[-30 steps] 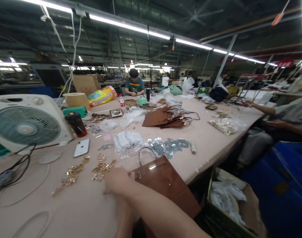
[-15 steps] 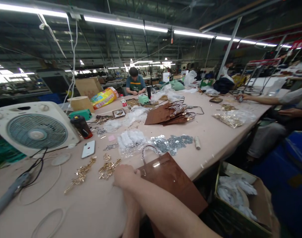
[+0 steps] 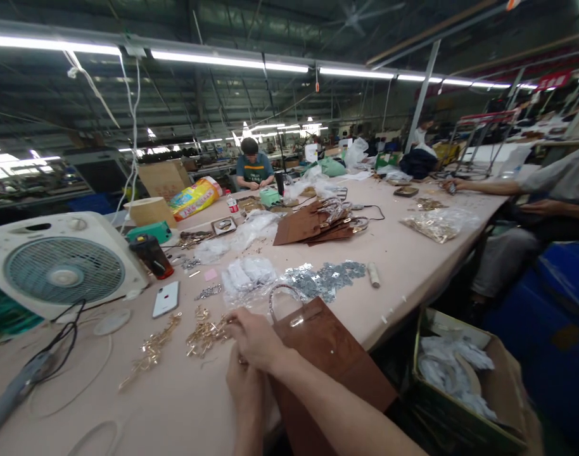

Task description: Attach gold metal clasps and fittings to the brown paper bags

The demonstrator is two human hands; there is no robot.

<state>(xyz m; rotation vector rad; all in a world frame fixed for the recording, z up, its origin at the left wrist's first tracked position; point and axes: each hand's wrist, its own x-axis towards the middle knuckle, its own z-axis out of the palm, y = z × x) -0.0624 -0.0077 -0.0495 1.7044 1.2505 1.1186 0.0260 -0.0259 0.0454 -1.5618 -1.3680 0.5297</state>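
A: Which step do we have in hand?
B: Handling small gold fittings (image 3: 206,337) beside the brown bag (image 3: 320,358), we judge. Next move likely calls for a fine pinch, one piece parted from the heap.
A: Hands?
B: Our right hand (image 3: 257,339) half-curled, fingertips by the heap's edge; left hand (image 3: 246,383) loosely bent just below. Whether either grips anything, we cannot tell.
A: Bag?
B: At the table's (image 3: 175,415) near edge, handle (image 3: 284,287) pointing away, long axis slanting back rightward.
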